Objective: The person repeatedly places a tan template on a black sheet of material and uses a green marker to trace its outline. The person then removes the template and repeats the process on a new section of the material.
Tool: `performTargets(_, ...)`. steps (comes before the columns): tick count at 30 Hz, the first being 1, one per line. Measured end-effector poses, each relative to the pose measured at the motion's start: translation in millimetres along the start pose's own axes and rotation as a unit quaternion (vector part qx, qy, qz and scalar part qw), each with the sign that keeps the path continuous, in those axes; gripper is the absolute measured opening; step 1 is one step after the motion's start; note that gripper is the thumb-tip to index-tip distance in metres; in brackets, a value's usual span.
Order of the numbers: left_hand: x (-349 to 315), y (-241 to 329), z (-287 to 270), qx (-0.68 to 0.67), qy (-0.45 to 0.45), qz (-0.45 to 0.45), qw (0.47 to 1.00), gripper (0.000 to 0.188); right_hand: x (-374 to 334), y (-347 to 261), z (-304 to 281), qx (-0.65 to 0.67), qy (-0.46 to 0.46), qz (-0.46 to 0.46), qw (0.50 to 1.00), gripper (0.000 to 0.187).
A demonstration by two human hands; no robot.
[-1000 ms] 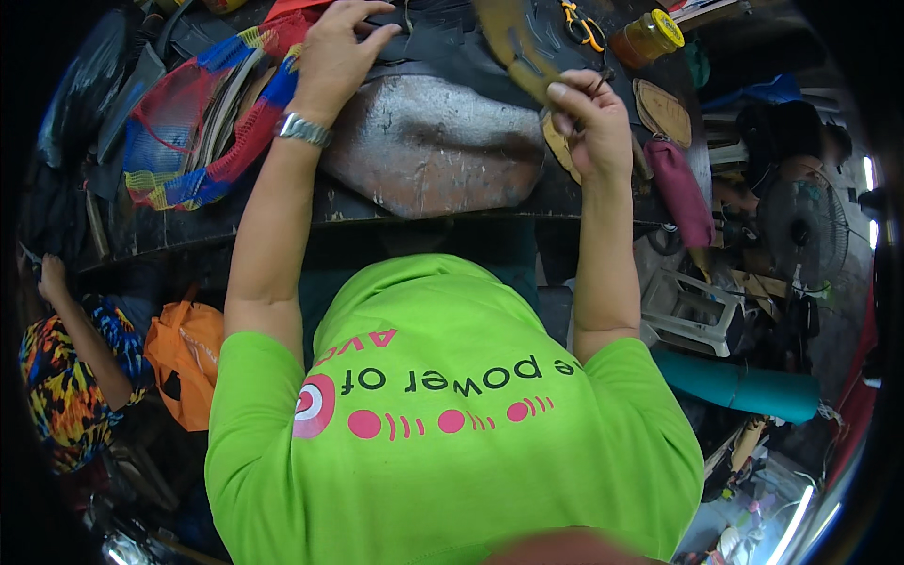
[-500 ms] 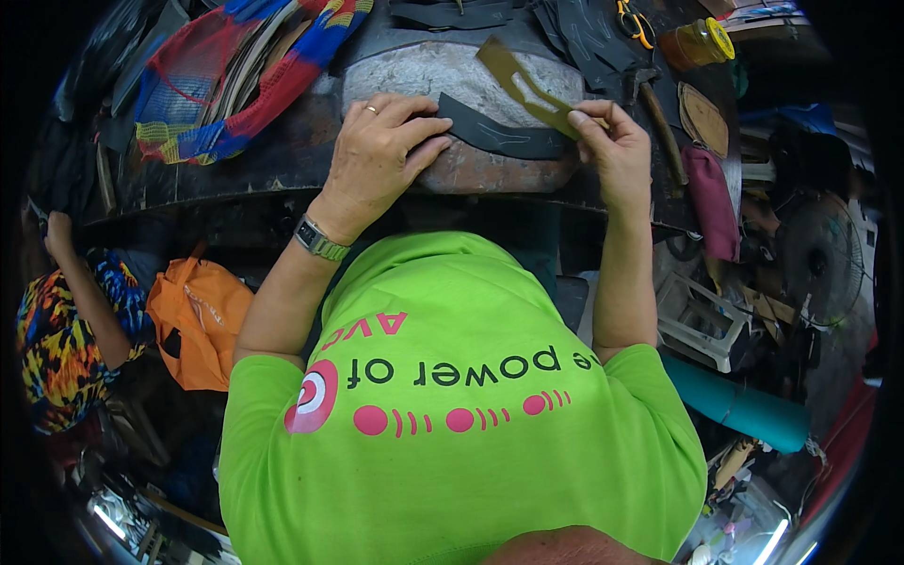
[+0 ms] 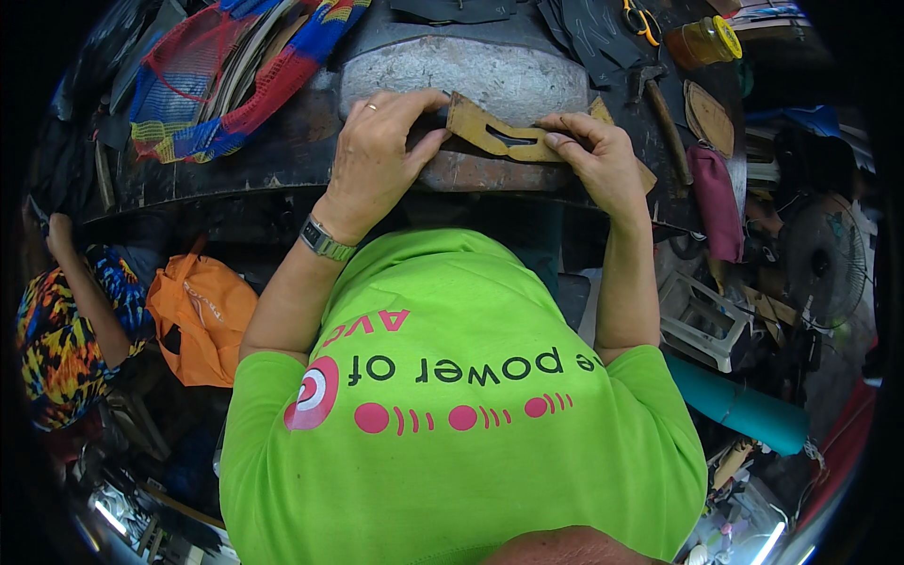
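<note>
A yellowish-brown template [image 3: 469,125], bent in outline with a slot cut through it, lies over the front of a grey stone block [image 3: 461,77]. My right hand [image 3: 603,165] pinches it between thumb and fingers near its right part, which shows on both sides of the hand. My left hand [image 3: 372,174], with a ring and a wristwatch, is closed at the template's left end. A bit of dark sheet strip [image 3: 431,121] shows between its thumb and forefinger; the template covers most of that strip.
Dark cut pieces [image 3: 593,42] lie behind the block. To the right are orange-handled scissors [image 3: 642,21], a hammer [image 3: 667,127], a jar [image 3: 702,42] and a maroon roll [image 3: 714,202]. A mesh bag [image 3: 202,89] lies left. Another person's arm [image 3: 89,297] shows at far left.
My right hand has lowered the template from its raised tilt onto the dark strip, which it now mostly covers. The left hand stays at the strip's left end.
</note>
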State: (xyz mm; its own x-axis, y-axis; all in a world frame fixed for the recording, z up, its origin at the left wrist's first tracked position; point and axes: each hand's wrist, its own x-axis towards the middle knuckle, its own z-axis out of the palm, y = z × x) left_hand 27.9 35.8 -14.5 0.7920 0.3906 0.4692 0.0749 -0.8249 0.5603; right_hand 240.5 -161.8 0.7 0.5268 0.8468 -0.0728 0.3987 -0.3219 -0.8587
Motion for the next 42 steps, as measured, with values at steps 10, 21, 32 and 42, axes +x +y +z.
performTargets(10, -1.2, -3.7, 2.0, -0.006, 0.008, 0.032, 0.999, 0.026, -1.1, -3.9, 9.7, -0.043, 0.041, -0.014, 0.998, 0.019)
performTargets(21, 3.7, -5.8, 1.6, 0.009, -0.006, 0.025, 1.0, 0.014, -1.5, -8.2, 16.9, -0.066, 0.062, -0.007, 0.996, 0.018)
performTargets(32, 6.6, -0.7, -3.9, 0.023, -0.041, 0.016, 0.999, 0.017, -1.2, -13.4, 17.6, -0.074, 0.062, -0.045, 0.994, 0.017)
performTargets(42, 1.3, 1.9, 0.5, 0.012, -0.03, 0.052, 0.998, 0.02, -3.7, -13.5, 19.4, -0.111, 0.065, -0.075, 0.989, 0.016)
